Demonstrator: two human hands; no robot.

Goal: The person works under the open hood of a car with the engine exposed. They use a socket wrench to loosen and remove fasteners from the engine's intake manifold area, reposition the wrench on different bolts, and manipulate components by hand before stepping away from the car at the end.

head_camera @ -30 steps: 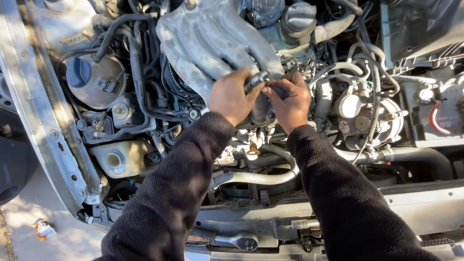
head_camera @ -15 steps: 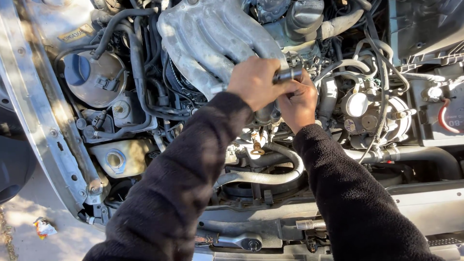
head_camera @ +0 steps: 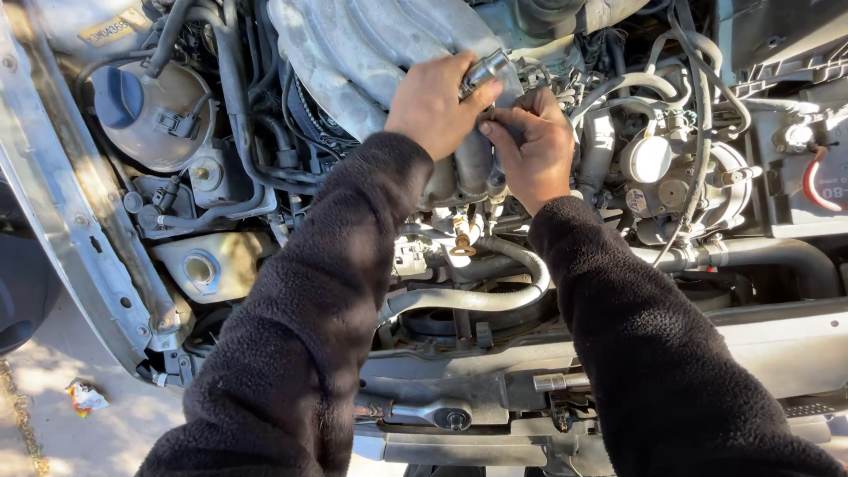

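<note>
Reaching over the engine bay, both arms in dark fleece sleeves:
Ratchet: a ratchet wrench [head_camera: 422, 412] lies on the front crossmember, nearest the camera.
Wrapper: a small crumpled wrapper [head_camera: 85, 395] lies on the ground at lower left.
Left hand: left hand [head_camera: 435, 106] is curled closed, pinching a short metal socket [head_camera: 485, 71] between thumb and fingers.
Right hand: right hand [head_camera: 530, 146] is cupped just beside it, fingertips meeting the left thumb below the socket; whether it grips anything, I cannot tell.
Manifold: the grey intake manifold [head_camera: 371, 44] lies under both hands.
Label: a yellow rectangular sticker [head_camera: 113, 26] sits at the far upper left.

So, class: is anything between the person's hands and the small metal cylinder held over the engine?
Nothing visible. The left hand grips the metal cylinder directly, and the right hand has its fingers just beneath it, above the intake manifold.
</note>
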